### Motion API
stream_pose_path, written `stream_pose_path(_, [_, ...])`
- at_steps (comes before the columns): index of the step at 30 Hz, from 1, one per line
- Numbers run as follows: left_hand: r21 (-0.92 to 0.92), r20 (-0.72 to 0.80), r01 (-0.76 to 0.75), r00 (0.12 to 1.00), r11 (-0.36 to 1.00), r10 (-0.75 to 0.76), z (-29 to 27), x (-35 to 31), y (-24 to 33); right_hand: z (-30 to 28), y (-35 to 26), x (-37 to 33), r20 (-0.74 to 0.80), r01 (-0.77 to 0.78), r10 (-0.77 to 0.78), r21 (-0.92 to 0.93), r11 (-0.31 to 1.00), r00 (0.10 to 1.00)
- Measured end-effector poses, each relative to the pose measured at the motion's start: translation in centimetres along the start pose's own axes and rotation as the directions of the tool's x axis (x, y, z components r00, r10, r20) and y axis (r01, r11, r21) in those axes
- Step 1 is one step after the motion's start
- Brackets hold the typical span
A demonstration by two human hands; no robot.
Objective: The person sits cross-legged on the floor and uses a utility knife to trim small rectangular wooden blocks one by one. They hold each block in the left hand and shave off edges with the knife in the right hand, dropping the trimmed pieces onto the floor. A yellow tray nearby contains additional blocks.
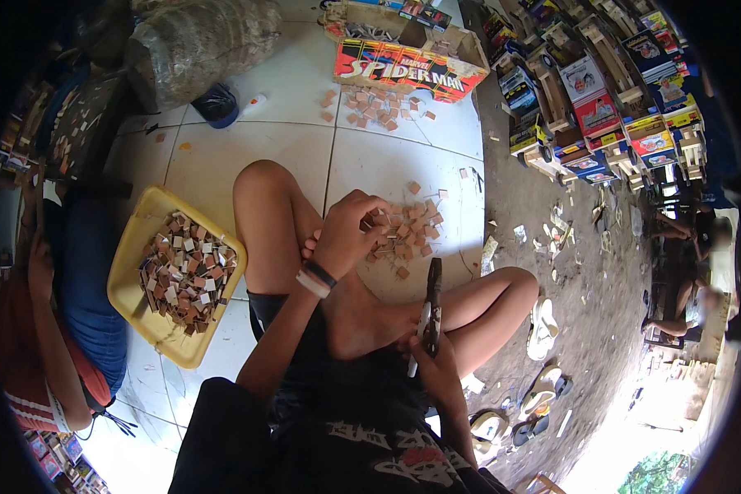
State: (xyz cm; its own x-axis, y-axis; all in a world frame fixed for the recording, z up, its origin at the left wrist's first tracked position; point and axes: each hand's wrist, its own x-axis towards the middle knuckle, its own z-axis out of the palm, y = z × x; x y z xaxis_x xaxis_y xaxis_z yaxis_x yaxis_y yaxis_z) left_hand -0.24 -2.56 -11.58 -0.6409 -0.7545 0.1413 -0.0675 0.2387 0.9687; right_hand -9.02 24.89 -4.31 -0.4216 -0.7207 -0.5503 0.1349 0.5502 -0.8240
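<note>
My left hand [347,235], with dark and pale bands at its wrist, is over a loose pile of small brown square pieces [412,230] on the white tiles. Its thumb and fingers curl together at the pile's left edge; what they hold is too small to make out. Beside my right shin, my right hand [438,362] is closed round a hand tool [433,284] with a long dark upper part and a silvery metal part; its exact kind is unclear. A yellow tray [128,276] to my left holds a heap of similar brown and whitish squares [188,276].
Ahead stands a printed cardboard box [403,70] with small pieces inside, and more squares [383,107] lie before it. A dark blue bucket [216,107] is farther left. Another person's leg [95,280] flanks the tray. Wooden toy trucks [589,90] are stacked right; sandals [542,329] lie on the littered ground.
</note>
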Motion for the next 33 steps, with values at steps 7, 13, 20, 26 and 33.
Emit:
stream_pose_path(7, [0.035,-0.030,-0.022,0.999,0.999,0.023,-0.2,-2.5,6.0,0.6,-1.2,0.5,-0.074,0.056,-0.072,-0.198,0.979,0.995])
stream_pose_path(13, [0.102,-0.028,-0.060,0.998,0.993,0.063,0.3,-3.2,6.8,1.6,-2.2,0.6,-0.052,0.157,-0.180,-0.302,0.940,0.982])
stream_pose_path(20, [0.144,-0.001,-0.073,0.997,0.987,0.074,0.3,-3.5,7.3,1.7,-2.1,0.6,-0.050,0.179,-0.199,-0.270,0.946,0.979])
stream_pose_path(26, [0.155,-0.002,-0.078,0.997,0.985,0.079,0.5,-3.6,7.4,1.8,-2.9,0.5,-0.048,0.162,-0.184,-0.295,0.942,0.982])
stream_pose_path(33, [0.116,-0.014,-0.053,0.998,0.992,0.055,0.6,-3.6,7.1,1.9,-4.1,0.1,-0.081,0.096,-0.145,-0.430,0.897,0.986])
